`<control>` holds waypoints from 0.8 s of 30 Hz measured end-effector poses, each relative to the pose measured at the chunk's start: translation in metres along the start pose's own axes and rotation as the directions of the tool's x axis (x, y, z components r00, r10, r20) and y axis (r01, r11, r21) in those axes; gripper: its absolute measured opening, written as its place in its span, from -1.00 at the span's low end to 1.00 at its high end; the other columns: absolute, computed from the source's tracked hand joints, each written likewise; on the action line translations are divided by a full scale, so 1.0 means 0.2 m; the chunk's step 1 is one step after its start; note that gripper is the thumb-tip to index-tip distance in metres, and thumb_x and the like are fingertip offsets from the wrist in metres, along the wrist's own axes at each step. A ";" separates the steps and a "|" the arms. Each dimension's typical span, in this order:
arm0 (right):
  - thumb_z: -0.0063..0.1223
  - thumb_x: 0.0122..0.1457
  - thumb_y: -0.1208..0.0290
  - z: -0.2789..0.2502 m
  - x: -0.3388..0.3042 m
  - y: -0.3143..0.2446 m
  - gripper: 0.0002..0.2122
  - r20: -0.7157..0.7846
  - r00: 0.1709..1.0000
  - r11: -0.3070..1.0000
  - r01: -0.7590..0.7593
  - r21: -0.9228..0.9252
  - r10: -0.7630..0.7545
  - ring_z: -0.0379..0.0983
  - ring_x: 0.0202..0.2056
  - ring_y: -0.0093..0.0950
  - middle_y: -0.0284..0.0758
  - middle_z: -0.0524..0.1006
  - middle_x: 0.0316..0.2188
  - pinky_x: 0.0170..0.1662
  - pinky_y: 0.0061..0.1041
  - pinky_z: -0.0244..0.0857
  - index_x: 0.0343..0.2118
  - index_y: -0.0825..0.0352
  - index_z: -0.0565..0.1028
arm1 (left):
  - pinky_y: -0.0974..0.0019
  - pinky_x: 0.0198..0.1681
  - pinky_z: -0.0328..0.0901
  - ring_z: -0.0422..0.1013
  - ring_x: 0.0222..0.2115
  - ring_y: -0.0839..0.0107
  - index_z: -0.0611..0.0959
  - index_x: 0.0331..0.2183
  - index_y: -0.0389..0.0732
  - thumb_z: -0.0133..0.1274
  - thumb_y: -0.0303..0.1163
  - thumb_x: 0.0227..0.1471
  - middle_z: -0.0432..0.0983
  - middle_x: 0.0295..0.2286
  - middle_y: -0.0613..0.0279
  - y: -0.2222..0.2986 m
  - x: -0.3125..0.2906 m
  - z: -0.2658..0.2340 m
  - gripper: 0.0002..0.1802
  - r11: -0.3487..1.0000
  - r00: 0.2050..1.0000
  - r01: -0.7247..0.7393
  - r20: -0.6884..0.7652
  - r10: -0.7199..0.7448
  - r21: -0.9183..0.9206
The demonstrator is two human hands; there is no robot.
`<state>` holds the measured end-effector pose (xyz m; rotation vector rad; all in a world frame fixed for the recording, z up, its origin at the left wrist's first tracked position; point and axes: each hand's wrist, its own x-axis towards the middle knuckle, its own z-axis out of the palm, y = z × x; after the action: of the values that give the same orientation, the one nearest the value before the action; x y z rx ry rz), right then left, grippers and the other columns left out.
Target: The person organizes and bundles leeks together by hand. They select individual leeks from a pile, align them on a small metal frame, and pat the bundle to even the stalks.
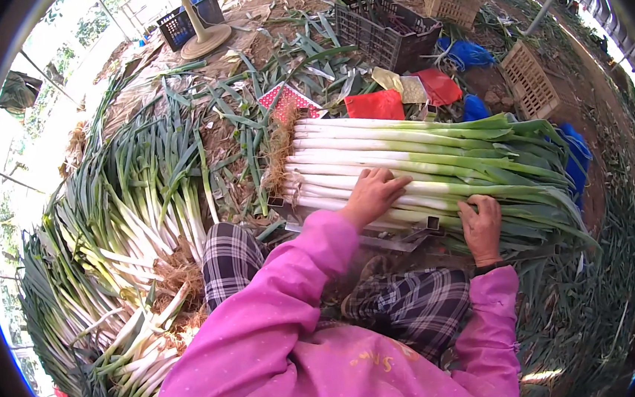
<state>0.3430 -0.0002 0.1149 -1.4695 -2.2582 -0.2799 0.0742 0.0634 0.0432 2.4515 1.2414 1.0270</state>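
A neat row of trimmed leeks (395, 146) lies side by side in front of me, white root ends to the left and green leaves to the right. They rest on a low metal frame (403, 242), mostly hidden under them. My left hand (374, 195) lies on the white stalks, its fingers stretched out across them. Further right, my right hand (481, 224) has bent fingers around the near-side leeks where the white turns green. What sits inside its fingers is partly hidden.
A large heap of untrimmed leeks (139, 205) spreads on my left. Beyond the row are red cloths (374, 106), a black crate (383, 33), tan crates (529, 81) and blue bags (468, 54). A pole on a round base (206, 41) stands far left. Cut leaves (581, 319) litter the ground on the right.
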 end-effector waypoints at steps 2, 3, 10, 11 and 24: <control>0.17 -0.11 0.43 -0.02 0.04 -0.04 -0.72 -0.053 0.999 1.000 -0.003 -0.028 0.001 0.33 -0.10 -0.37 -0.37 0.44 -0.17 0.07 -0.15 0.06 -0.25 0.13 0.56 | 0.19 -0.22 0.15 0.33 -0.30 0.26 0.58 -0.10 0.09 0.05 -0.22 0.02 0.38 -0.40 0.27 0.01 -0.02 -0.01 -0.67 1.000 1.000 0.017 0.023 -0.017 0.004; 0.19 -0.13 0.42 -0.06 0.10 -0.08 -0.68 -0.037 0.999 0.990 -0.010 -0.143 0.005 0.31 -0.05 -0.40 -0.39 0.42 -0.12 0.14 -0.04 -0.04 -0.21 0.10 0.55 | 0.19 -0.20 0.16 0.33 -0.30 0.26 0.57 -0.10 0.09 0.05 -0.23 0.02 0.38 -0.39 0.26 0.01 -0.03 -0.01 -0.67 1.000 1.000 0.016 0.007 -0.016 0.008; 0.21 -0.15 0.44 -0.03 0.10 0.00 -0.62 0.154 0.987 0.998 -0.036 -0.053 0.044 0.31 0.01 -0.48 -0.55 0.47 -0.17 0.25 0.18 -0.38 -0.17 0.05 0.55 | 0.10 -0.03 0.24 0.36 -0.12 0.15 0.57 -0.08 -0.02 0.00 -0.49 -0.09 0.43 -0.14 0.08 -0.13 -0.15 -0.21 -0.56 0.943 0.993 0.098 0.035 -0.115 0.319; 0.21 -0.15 0.44 -0.04 0.09 0.01 -0.63 0.153 0.986 0.997 -0.051 -0.057 0.059 0.32 0.00 -0.48 -0.55 0.47 -0.20 0.26 0.17 -0.40 -0.18 0.06 0.55 | 0.10 -0.10 0.28 0.37 -0.14 0.15 0.56 -0.11 0.02 -0.04 -0.50 -0.11 0.40 -0.12 0.07 -0.20 -0.18 -0.33 -0.56 0.872 0.970 0.189 0.051 -0.236 0.451; 0.18 -0.15 0.47 -0.01 0.12 0.00 -0.63 0.180 0.980 0.996 -0.085 -0.037 0.090 0.31 -0.01 -0.46 -0.53 0.47 -0.20 0.28 0.11 -0.52 -0.18 0.08 0.56 | 0.13 -0.25 0.37 0.47 -0.34 0.09 0.65 -0.27 -0.17 0.00 -0.45 -0.09 0.51 -0.44 0.00 -1.24 -0.53 -1.19 -0.74 0.472 0.603 0.764 -0.748 -0.278 0.440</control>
<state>0.3350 0.0182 0.1279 -1.6656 -2.3304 -0.1584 -0.2817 0.1076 0.0503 1.7700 2.9621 1.2618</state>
